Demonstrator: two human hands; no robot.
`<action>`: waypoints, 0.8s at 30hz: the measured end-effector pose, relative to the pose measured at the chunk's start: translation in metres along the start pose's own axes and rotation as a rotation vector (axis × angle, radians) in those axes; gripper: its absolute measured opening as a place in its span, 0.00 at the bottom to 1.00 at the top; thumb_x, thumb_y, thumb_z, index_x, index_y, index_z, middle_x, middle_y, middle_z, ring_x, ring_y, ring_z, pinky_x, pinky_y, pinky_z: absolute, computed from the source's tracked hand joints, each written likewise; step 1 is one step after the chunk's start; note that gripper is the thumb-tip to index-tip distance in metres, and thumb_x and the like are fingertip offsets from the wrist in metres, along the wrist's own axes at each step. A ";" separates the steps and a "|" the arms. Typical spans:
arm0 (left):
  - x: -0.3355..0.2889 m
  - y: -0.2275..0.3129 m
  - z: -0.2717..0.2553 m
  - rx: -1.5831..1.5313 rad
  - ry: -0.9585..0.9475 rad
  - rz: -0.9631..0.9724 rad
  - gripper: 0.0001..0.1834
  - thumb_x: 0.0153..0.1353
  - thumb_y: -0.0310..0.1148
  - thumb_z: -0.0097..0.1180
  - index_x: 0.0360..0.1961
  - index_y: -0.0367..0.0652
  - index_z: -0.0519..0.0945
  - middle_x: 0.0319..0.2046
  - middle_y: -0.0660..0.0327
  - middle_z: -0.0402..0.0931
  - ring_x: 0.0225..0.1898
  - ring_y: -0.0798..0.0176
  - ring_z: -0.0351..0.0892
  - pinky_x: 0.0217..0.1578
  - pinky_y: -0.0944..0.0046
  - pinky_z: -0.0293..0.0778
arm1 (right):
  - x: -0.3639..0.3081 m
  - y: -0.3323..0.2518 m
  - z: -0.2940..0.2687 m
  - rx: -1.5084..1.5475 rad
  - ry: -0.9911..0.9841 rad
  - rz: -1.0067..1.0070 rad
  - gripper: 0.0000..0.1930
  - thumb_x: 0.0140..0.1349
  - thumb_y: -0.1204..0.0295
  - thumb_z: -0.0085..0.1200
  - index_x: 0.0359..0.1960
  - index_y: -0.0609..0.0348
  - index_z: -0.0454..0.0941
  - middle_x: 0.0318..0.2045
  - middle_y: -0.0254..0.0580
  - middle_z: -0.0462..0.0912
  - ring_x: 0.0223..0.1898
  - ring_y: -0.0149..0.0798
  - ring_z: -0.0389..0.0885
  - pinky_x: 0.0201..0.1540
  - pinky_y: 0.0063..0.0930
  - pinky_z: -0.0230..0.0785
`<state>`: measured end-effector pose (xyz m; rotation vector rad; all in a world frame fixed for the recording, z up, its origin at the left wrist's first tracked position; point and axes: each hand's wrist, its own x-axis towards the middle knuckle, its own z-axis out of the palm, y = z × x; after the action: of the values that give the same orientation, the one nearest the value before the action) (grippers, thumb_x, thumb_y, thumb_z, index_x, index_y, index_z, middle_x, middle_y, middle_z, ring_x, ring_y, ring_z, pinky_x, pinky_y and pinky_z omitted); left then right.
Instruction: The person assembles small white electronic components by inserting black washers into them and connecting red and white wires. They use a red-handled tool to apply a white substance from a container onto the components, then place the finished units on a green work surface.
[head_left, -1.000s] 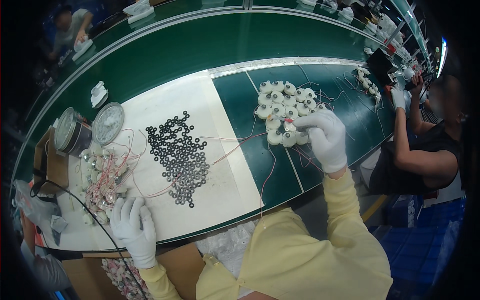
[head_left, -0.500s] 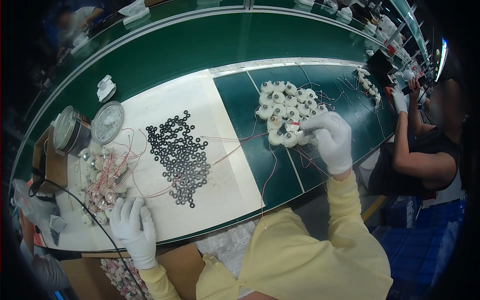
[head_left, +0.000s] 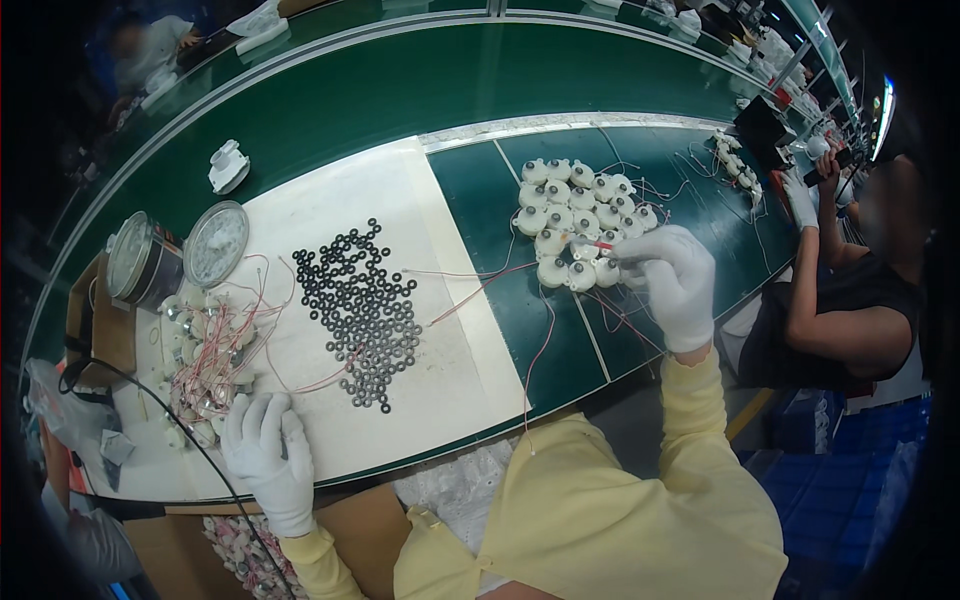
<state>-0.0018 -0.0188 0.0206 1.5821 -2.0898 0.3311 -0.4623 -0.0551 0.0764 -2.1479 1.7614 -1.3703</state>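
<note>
My right hand (head_left: 678, 285), in a white glove, pinches a slim brush (head_left: 604, 246) with a red band and a pale tip. The tip is over the near-left part of a cluster of round white motor housings (head_left: 556, 218) with dark centre shafts. Thin red and white wires trail from these housings. My gloved left hand (head_left: 266, 450) lies with fingers stretched at the near-left table edge, beside a heap of loose white wired motors (head_left: 205, 350); it holds nothing that I can see. Many small black rings (head_left: 350, 290) lie spread on the white sheet (head_left: 460, 350).
An open tub (head_left: 145, 262) and its smeared lid (head_left: 216, 245) stand at the left, by a cardboard box (head_left: 100, 335). A black cable (head_left: 180, 430) crosses near my left hand. Beyond the table runs a green belt carrying a white part (head_left: 229, 167). A co-worker (head_left: 850, 300) sits at right.
My right hand and the brush have shifted slightly right over the housings. On the belt the white part has moved right. My left hand has stayed in place.
</note>
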 end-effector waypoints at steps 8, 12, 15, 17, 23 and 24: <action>0.000 0.000 0.000 0.000 -0.002 -0.002 0.11 0.65 0.26 0.60 0.48 0.40 0.86 0.48 0.53 0.84 0.58 0.40 0.77 0.59 0.44 0.70 | -0.017 -0.003 -0.005 0.160 -0.027 0.131 0.16 0.52 0.81 0.45 0.31 0.61 0.89 0.26 0.41 0.87 0.29 0.40 0.82 0.41 0.33 0.75; 0.001 0.000 0.000 -0.003 -0.006 -0.002 0.11 0.65 0.26 0.60 0.48 0.39 0.86 0.48 0.52 0.84 0.57 0.40 0.77 0.59 0.44 0.70 | -0.017 -0.003 0.001 0.146 -0.047 0.108 0.15 0.52 0.81 0.46 0.31 0.61 0.88 0.27 0.42 0.88 0.29 0.39 0.83 0.40 0.32 0.75; 0.001 -0.002 0.002 0.006 0.015 0.015 0.12 0.63 0.27 0.61 0.47 0.42 0.85 0.46 0.54 0.83 0.56 0.40 0.77 0.58 0.44 0.71 | -0.020 0.000 0.000 0.129 -0.072 0.100 0.15 0.52 0.81 0.46 0.31 0.61 0.88 0.28 0.42 0.89 0.29 0.38 0.83 0.39 0.32 0.75; 0.000 -0.002 0.002 0.014 0.029 0.023 0.12 0.62 0.27 0.62 0.47 0.43 0.85 0.46 0.55 0.83 0.55 0.41 0.78 0.57 0.43 0.71 | -0.021 -0.002 -0.001 0.134 -0.066 0.110 0.15 0.52 0.81 0.46 0.31 0.61 0.89 0.27 0.42 0.89 0.29 0.39 0.83 0.40 0.32 0.75; 0.000 -0.002 0.003 0.010 0.029 0.021 0.12 0.62 0.27 0.61 0.47 0.43 0.85 0.46 0.55 0.83 0.55 0.41 0.78 0.57 0.43 0.71 | -0.028 0.000 -0.003 0.150 -0.053 0.143 0.16 0.51 0.82 0.46 0.32 0.60 0.89 0.27 0.42 0.88 0.30 0.39 0.83 0.41 0.33 0.76; 0.000 -0.002 0.003 0.009 0.029 0.019 0.12 0.62 0.27 0.61 0.47 0.43 0.85 0.46 0.55 0.83 0.55 0.41 0.78 0.57 0.43 0.71 | -0.029 -0.001 -0.003 0.151 -0.047 0.140 0.16 0.51 0.82 0.46 0.32 0.60 0.89 0.28 0.41 0.88 0.30 0.39 0.83 0.41 0.33 0.76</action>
<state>-0.0008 -0.0209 0.0179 1.5544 -2.0849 0.3688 -0.4625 -0.0302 0.0616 -1.9251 1.6959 -1.3594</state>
